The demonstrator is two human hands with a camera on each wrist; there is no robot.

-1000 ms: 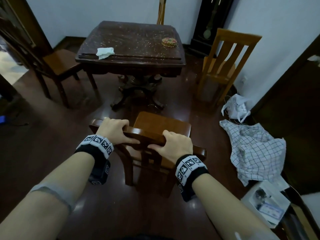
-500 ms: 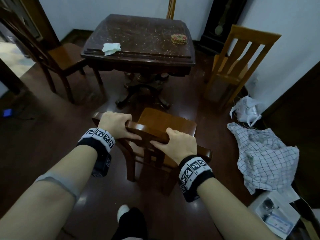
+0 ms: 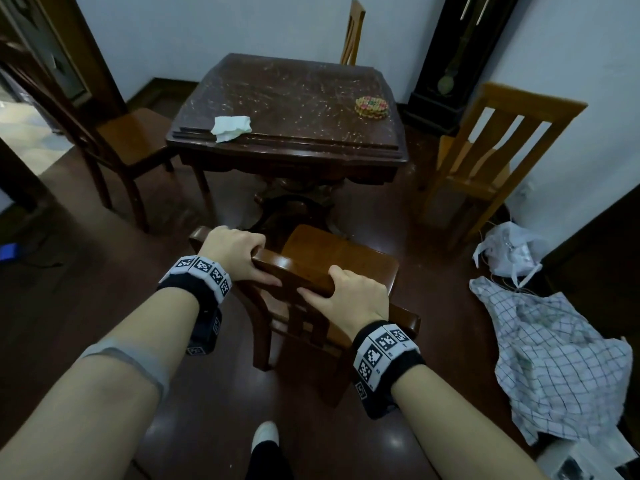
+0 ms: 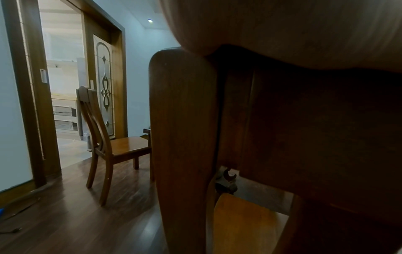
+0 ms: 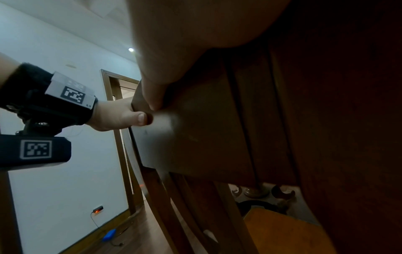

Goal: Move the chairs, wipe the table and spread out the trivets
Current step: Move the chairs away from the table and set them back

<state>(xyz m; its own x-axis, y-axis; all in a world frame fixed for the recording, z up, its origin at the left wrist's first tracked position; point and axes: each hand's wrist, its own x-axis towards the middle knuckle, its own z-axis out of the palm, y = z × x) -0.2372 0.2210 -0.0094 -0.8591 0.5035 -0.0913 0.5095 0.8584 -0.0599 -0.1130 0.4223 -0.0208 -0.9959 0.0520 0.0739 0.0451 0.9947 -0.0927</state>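
A dark wooden chair (image 3: 341, 252) stands in front of me, its seat facing the table (image 3: 287, 88). My left hand (image 3: 235, 252) grips the left part of its top rail, and my right hand (image 3: 353, 296) grips the rail further right. The same chair back (image 4: 185, 137) fills the left wrist view and shows as the chair back (image 5: 206, 137) in the right wrist view. On the table lie a crumpled white cloth (image 3: 230, 128) near the front left edge and a stack of colourful woven trivets (image 3: 371, 106) at the right.
Another dark chair (image 3: 128, 147) stands left of the table, a light wooden chair (image 3: 498, 150) to its right, and a third chair back (image 3: 353, 32) behind it. A checked cloth (image 3: 554, 362) and a plastic bag (image 3: 509, 251) lie on the floor at right. A tall clock (image 3: 450, 57) stands against the wall.
The table and the room beyond have come closer and shifted in view while both hands kept their hold on the chair's top rail. My foot now shows at the bottom.
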